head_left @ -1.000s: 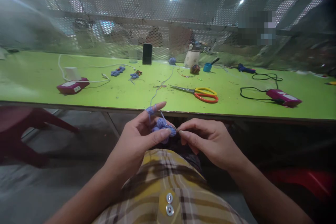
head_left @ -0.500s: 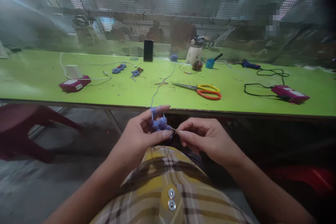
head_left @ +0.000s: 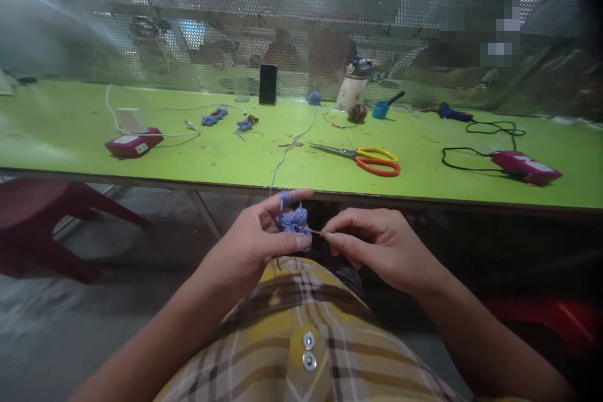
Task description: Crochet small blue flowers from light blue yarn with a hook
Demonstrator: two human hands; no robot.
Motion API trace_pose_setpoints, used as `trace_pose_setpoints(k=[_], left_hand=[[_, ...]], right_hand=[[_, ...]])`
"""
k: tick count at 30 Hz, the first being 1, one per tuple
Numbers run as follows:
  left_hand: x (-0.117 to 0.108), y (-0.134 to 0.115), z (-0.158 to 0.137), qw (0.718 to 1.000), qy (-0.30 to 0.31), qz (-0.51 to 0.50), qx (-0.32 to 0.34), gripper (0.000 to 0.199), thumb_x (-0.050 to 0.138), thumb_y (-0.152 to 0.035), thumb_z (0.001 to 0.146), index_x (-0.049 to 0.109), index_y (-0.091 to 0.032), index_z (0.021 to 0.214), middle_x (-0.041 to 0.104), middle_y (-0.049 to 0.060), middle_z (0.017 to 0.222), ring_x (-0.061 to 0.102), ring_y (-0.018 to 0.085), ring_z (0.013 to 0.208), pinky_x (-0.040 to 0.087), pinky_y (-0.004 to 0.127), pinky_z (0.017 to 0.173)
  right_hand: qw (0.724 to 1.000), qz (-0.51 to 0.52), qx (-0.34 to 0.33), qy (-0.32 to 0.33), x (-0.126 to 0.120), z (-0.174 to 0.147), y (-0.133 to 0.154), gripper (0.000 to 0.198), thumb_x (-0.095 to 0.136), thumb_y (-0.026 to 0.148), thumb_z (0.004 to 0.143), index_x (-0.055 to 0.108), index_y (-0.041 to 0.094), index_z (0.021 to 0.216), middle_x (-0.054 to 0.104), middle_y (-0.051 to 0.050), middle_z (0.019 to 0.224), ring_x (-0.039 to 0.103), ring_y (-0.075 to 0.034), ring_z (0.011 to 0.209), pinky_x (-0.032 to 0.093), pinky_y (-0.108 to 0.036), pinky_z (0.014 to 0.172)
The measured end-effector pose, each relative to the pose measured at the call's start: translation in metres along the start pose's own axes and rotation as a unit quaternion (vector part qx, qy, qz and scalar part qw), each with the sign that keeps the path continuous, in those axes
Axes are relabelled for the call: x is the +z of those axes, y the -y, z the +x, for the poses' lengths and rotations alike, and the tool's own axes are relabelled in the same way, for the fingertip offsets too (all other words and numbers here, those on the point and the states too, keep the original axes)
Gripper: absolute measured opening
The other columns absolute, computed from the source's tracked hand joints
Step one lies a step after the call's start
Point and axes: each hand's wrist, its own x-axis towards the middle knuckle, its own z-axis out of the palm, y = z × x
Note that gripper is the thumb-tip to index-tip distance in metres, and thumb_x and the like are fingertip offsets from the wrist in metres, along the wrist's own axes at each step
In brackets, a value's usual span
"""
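Observation:
Between thumb and fingers, my left hand [head_left: 257, 232] pinches a small blue-purple crochet piece [head_left: 295, 218] with puffy petals. Yarn is wrapped around its raised index finger, and the strand [head_left: 282, 163] runs up over the table edge to a small yarn ball [head_left: 314, 98]. My right hand [head_left: 372, 242] is closed on a thin crochet hook [head_left: 315, 232], whose tip meets the crochet piece. A short yarn tail hangs below my left thumb. Both hands are above my lap, just in front of the table edge.
On the green table [head_left: 188, 163] lie scissors [head_left: 377, 160], crocheted pieces [head_left: 214, 117], a dark multicoloured yarn ball [head_left: 357, 114], a phone [head_left: 268, 85], a jug [head_left: 353, 85], a blue pot [head_left: 380, 110], a glue gun [head_left: 455, 113] and two magenta boxes [head_left: 525, 166]. A stool [head_left: 42, 220] stands left.
The crochet piece has turned so more of its petals and centre show. Both hands have shifted slightly right, with the hook still at the piece. The camera view has moved a little.

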Motion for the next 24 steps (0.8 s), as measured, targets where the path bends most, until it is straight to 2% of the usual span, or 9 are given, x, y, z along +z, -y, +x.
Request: trace_pose_setpoints(k=[4, 12, 14, 17, 20, 24], left_hand=[[0.002, -0.001, 0.0, 1.0, -0.008, -0.008, -0.002, 0.057, 0.085, -0.008, 0.059, 0.071, -0.018, 0.114, 0.065, -0.004, 0.066, 0.053, 0.005, 0.052, 0.041, 0.018, 0.054], [0.007, 0.004, -0.001, 1.0, -0.025, 0.007, 0.005, 0.054, 0.072, -0.001, 0.058, 0.074, -0.021, 0.109, 0.066, 0.0, 0.083, 0.062, 0.014, 0.079, 0.044, 0.024, 0.072], [0.007, 0.004, -0.001, 1.0, -0.025, 0.001, 0.0, 0.055, 0.07, -0.001, 0.058, 0.074, -0.02, 0.109, 0.066, 0.0, 0.082, 0.061, 0.014, 0.078, 0.044, 0.024, 0.072], [0.008, 0.002, -0.002, 0.999, -0.019, -0.027, -0.011, 0.053, 0.069, 0.001, 0.057, 0.075, -0.018, 0.106, 0.065, -0.002, 0.072, 0.056, 0.009, 0.064, 0.041, 0.02, 0.063], [0.008, 0.0, -0.002, 0.998, 0.004, -0.052, -0.035, 0.053, 0.069, 0.001, 0.056, 0.075, -0.016, 0.107, 0.062, -0.004, 0.062, 0.049, 0.006, 0.052, 0.038, 0.019, 0.055], [0.006, -0.001, -0.002, 0.996, 0.017, -0.058, -0.069, 0.06, 0.072, -0.001, 0.055, 0.072, -0.017, 0.113, 0.069, 0.002, 0.077, 0.056, 0.009, 0.06, 0.04, 0.02, 0.057]], right_hand=[[1.0, -0.006, -0.007, -0.006, 0.002, -0.001, -0.001, 0.014, 0.064, 0.026, 0.089, 0.071, 0.015, 0.084, 0.063, 0.0, 0.067, 0.049, -0.007, 0.049, 0.039, -0.02, 0.046], [0.998, 0.055, 0.041, -0.001, 0.009, -0.001, -0.001, 0.015, 0.064, 0.025, 0.088, 0.07, 0.013, 0.081, 0.06, 0.001, 0.063, 0.045, -0.007, 0.048, 0.035, -0.02, 0.044], [0.996, 0.072, 0.055, 0.002, 0.01, 0.001, -0.002, 0.016, 0.065, 0.027, 0.087, 0.07, 0.013, 0.081, 0.059, 0.001, 0.061, 0.044, -0.007, 0.048, 0.034, -0.02, 0.044], [0.995, 0.078, 0.06, 0.006, 0.009, 0.003, -0.003, 0.018, 0.066, 0.029, 0.085, 0.07, 0.012, 0.079, 0.059, 0.001, 0.059, 0.044, -0.007, 0.047, 0.034, -0.021, 0.044], [0.999, 0.04, 0.024, 0.009, 0.006, 0.005, -0.005, 0.016, 0.065, 0.026, 0.085, 0.071, 0.013, 0.08, 0.06, 0.001, 0.061, 0.046, -0.008, 0.047, 0.036, -0.021, 0.044], [0.996, -0.039, -0.075, 0.022, -0.002, 0.007, -0.007, 0.013, 0.065, 0.023, 0.088, 0.072, 0.015, 0.082, 0.066, 0.0, 0.065, 0.053, -0.009, 0.051, 0.042, -0.021, 0.05]])
